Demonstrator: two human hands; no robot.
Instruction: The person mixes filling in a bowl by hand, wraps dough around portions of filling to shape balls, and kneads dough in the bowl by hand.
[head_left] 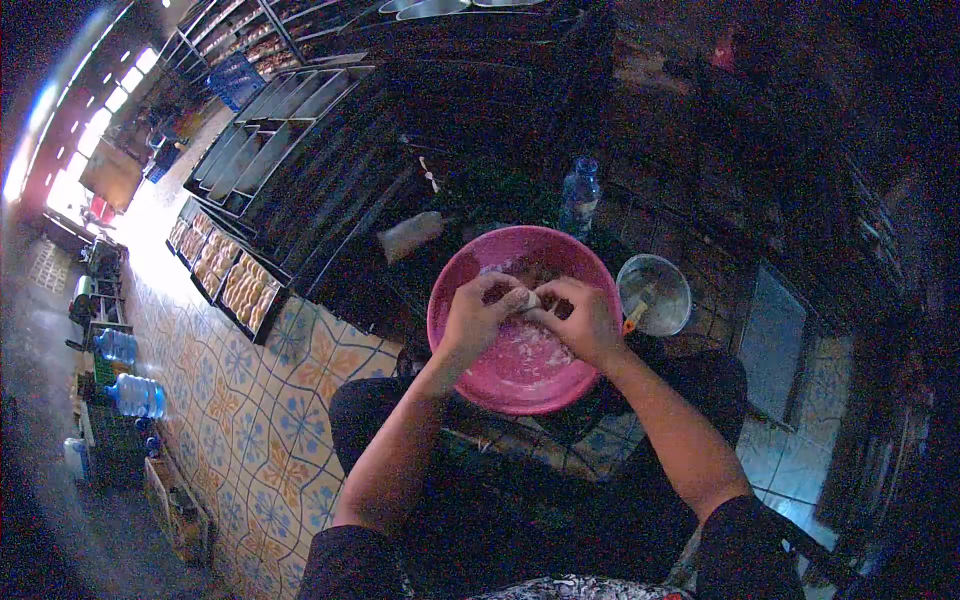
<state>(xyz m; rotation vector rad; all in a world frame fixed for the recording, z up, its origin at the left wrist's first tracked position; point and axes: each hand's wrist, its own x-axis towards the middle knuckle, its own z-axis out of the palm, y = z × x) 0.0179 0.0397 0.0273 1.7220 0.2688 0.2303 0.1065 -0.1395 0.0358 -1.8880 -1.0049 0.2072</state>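
A pink plastic basin (525, 400) sits in front of me, between my knees. Over it, my left hand (478, 318) and my right hand (588, 322) meet with bent fingers. Pinched between the fingertips of both is a small whitish piece of dough (531, 300), mostly covered by the fingers. White, flour-like residue (530, 352) streaks the basin's bottom, and something brownish shows behind the fingers, too dim to name.
Right of the basin stands a metal bowl (655, 285) with an orange-handled utensil (636, 316). A plastic bottle (580, 196) and a plastic bag (411, 237) are beyond it. Trays of shaped dough pieces (225, 270) lie on the patterned tile floor (270, 420) at left, near water jugs (137, 396).
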